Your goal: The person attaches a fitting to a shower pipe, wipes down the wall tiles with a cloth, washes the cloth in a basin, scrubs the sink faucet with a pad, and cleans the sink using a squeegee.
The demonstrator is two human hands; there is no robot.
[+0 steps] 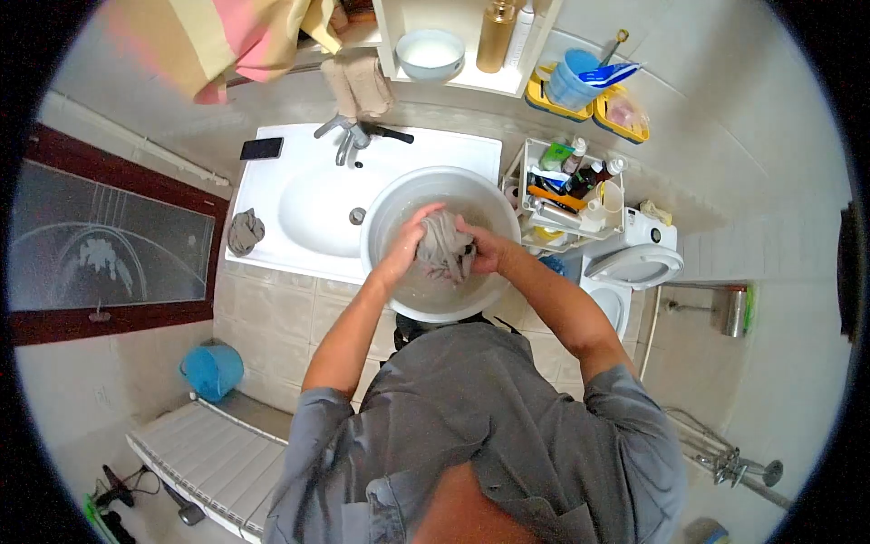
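Observation:
A bunched, wet-looking grey-beige cloth [442, 243] is held over a round white basin [381, 195] with cloudy water in it. My left hand [410, 243] grips the cloth from its left side, fingers curled over the top. On the other side my right hand [485, 248] is closed on the same cloth, with a small dark patch showing near its fingers. The cloth's lower end hangs at the water; whether it dips in, I cannot tell. The basin rests partly on the white sink counter [299, 254] and juts past its front edge.
Behind the basin stands a faucet [349, 136]. A phone [262, 149] and a crumpled grey cloth [246, 232] lie on the counter's left. To the right are a cart of bottles [571, 186] and a toilet [634, 267]. A blue bucket [213, 370] sits lower left.

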